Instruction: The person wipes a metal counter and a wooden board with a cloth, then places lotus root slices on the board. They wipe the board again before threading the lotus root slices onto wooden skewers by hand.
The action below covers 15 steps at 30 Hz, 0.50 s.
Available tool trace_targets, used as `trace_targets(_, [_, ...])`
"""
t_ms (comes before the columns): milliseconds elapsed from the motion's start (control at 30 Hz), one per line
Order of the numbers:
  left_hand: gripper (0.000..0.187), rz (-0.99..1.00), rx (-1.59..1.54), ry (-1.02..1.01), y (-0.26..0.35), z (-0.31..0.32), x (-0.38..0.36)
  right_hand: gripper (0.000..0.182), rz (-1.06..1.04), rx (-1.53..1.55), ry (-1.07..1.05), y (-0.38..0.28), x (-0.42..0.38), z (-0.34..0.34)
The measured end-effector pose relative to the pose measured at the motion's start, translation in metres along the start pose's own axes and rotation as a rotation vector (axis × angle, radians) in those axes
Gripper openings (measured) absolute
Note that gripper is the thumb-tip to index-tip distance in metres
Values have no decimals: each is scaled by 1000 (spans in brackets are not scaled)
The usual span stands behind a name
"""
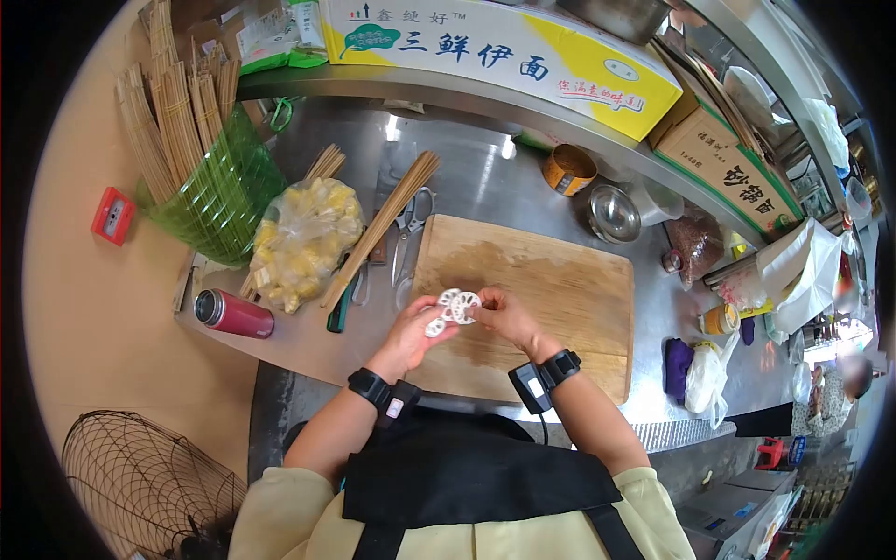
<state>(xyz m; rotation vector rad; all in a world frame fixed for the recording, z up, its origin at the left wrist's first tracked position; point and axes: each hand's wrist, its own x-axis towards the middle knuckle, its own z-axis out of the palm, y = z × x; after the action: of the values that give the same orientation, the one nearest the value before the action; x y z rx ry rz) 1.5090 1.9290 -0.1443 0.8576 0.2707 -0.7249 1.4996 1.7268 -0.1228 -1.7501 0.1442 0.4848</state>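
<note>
Steel counter point(485, 187) carrying a wooden cutting board point(551, 280); to its left a clear bag of yellow pieces point(303, 238), loose bamboo skewers point(383, 224) and scissors point(406, 247). Above the board, the left hand point(411, 331) and right hand point(504, 317), fingers curled closed, together pinch white lotus root slices point(453, 308) between them.
</note>
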Motion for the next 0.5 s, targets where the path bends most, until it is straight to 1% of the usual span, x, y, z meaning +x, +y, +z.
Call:
trace_targets(100, [26,-34,-68,-116,-2,19,0,24,-155,1,115,14,5,1])
trace_targets(133, [28,-20,76,-109,-3,25,0,26,-167,-15,112,18,4,-1])
trace_targets(200, [27,-1,167,-119,-9,31,5,31,-184,-46,116,10,-7,-2])
trace_targets(233, [27,3,211,-130,-12,34,7,31,-173,-18,75,10,-8,-3])
trace_targets(267, [25,-49,211,-52,-12,40,10,32,-160,10,40,9,-9,-5])
trace_targets(300, [24,-45,144,-81,-13,42,13,32,-145,38,12,9,-12,-7])
trace_targets(400, [22,-38,-47,-174,-15,42,30,33,-55,202,99,7,-23,-21])
trace_targets(500, [22,-75,-53,-223,-15,52,39,32,71,401,77,3,-37,-23])
